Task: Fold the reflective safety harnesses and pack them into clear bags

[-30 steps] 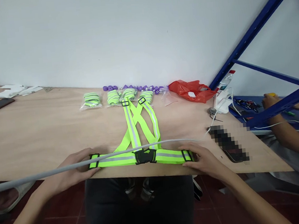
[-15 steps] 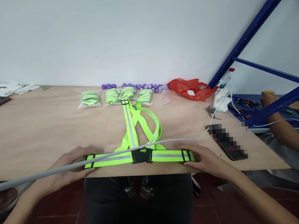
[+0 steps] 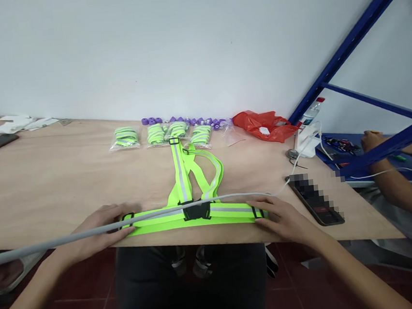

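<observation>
A neon-yellow reflective vest of elastic straps (image 3: 181, 176) lies spread on the table, its shoulder straps pointing toward the wall. Its waist belt runs sideways near the front edge, with a black buckle (image 3: 197, 210) fastened in the middle. My left hand (image 3: 102, 227) grips the belt's left end by a black slider, thumb and fingers closed round it. At the other end, my right hand (image 3: 279, 215) pinches the belt beside a second slider. A grey cable (image 3: 89, 232) passes across the view in front of the belt and my left hand.
Several bagged folded straps (image 3: 126, 137) line the back, near small purple rolls (image 3: 152, 121). A red plastic bag (image 3: 263, 125), a bottle (image 3: 311, 112) and a phone (image 3: 316, 200) are to the right. Beyond a blue frame (image 3: 368, 102), another person's arm (image 3: 390, 180) shows.
The belt's lower layer now shows below the upper one along the front, and the buckle sits slightly higher. Both hands stay at the belt ends. The view has shifted slightly.
</observation>
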{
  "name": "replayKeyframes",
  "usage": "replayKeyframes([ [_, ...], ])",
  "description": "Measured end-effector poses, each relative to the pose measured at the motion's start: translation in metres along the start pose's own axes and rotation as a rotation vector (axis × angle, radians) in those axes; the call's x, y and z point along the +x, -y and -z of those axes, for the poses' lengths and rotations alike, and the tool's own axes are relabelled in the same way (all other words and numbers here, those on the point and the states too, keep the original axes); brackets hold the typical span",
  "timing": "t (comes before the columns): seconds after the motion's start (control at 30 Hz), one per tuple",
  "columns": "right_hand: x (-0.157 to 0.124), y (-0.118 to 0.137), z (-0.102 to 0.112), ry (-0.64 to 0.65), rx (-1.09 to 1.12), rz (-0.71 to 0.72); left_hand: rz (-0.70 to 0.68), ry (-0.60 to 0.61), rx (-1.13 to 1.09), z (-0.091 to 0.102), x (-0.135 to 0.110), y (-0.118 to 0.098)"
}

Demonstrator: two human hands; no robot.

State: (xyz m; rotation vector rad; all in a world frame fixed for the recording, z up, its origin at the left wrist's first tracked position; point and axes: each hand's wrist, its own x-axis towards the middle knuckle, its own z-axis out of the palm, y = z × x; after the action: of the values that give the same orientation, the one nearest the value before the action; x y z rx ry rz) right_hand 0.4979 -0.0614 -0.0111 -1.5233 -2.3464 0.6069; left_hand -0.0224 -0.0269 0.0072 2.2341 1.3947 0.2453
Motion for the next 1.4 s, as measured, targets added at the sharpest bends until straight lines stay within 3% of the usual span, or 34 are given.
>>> replayKeyframes([
  [0.23,-0.01,-0.002,-0.006,-0.028,0.013,0.08,-0.132,-0.063,0.152,-0.012,-0.005,0.004],
  [0.43,-0.02,0.003,-0.008,-0.067,0.048,0.076,-0.058,-0.061,0.136,-0.023,-0.019,0.012],
  [0.63,-0.031,-0.006,-0.016,-0.106,0.042,0.053,-0.095,-0.08,0.116,-0.036,-0.019,0.013],
  [0.83,-0.034,-0.008,-0.019,-0.152,-0.078,0.078,-0.138,-0.16,0.17,-0.046,-0.009,0.004],
  [1.0,-0.036,-0.003,-0.016,-0.126,-0.103,0.088,-0.19,-0.201,0.16,-0.037,-0.009,-0.009],
  [1.1,-0.03,0.006,-0.017,-0.139,-0.126,0.106,-0.255,-0.352,0.12,-0.035,-0.011,-0.029],
  [1.2,-0.01,0.021,-0.02,-0.173,-0.119,0.116,-0.339,-0.494,0.045,-0.047,-0.006,-0.07],
  [1.3,0.026,0.037,-0.022,-0.196,-0.112,0.148,-0.43,-0.326,0.022,-0.074,0.01,-0.122],
  [1.4,0.075,0.048,-0.015,-0.222,-0.118,0.167,-0.281,-0.165,0.095,-0.104,0.026,-0.158],
])
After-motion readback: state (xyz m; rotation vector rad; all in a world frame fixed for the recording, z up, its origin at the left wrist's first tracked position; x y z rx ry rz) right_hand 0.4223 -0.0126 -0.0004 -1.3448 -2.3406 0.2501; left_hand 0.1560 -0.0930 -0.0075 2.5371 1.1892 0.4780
